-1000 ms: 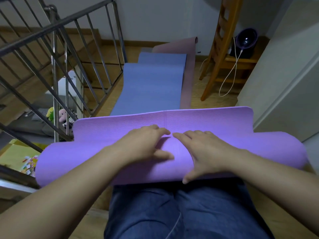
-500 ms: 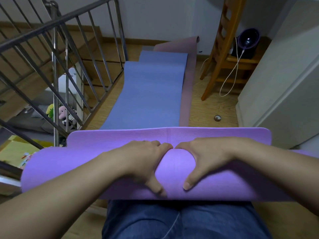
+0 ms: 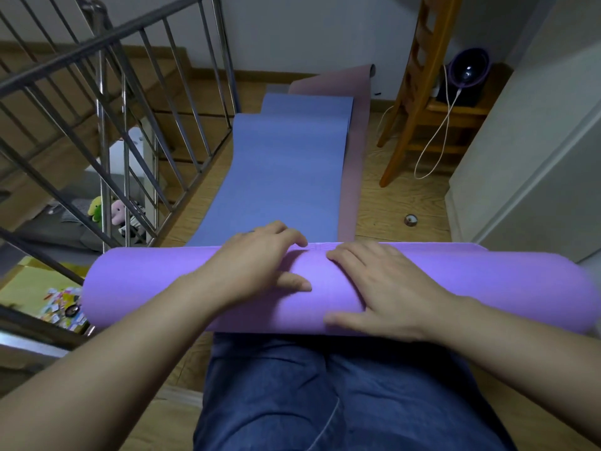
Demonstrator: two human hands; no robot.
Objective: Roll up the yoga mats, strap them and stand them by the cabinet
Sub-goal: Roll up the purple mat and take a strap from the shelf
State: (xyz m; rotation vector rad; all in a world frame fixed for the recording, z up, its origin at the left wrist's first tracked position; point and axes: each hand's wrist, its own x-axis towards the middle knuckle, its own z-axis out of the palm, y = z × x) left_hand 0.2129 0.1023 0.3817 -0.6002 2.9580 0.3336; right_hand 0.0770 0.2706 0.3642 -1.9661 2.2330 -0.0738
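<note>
Purple yoga mat [image 3: 471, 288] is lying rolled crosswise against the person's knees [image 3: 325, 385], long axis running left-right, last flap showing on its far side. Left hand [image 3: 257, 265] and right hand [image 3: 374, 288] are pressing mid-roll, fingers spread, pinching nothing.

Wooden floor [image 3: 383, 203] here, with the pink mat [image 3: 353, 177] flat on it, running to the wall, and the blue mat [image 3: 283, 170] on top. Purple roll [image 3: 471, 281] lies across the near end. 1 small metal disc [image 3: 410, 220] sits right of the mats, with the chair [image 3: 419, 92] legs standing beyond.
</note>
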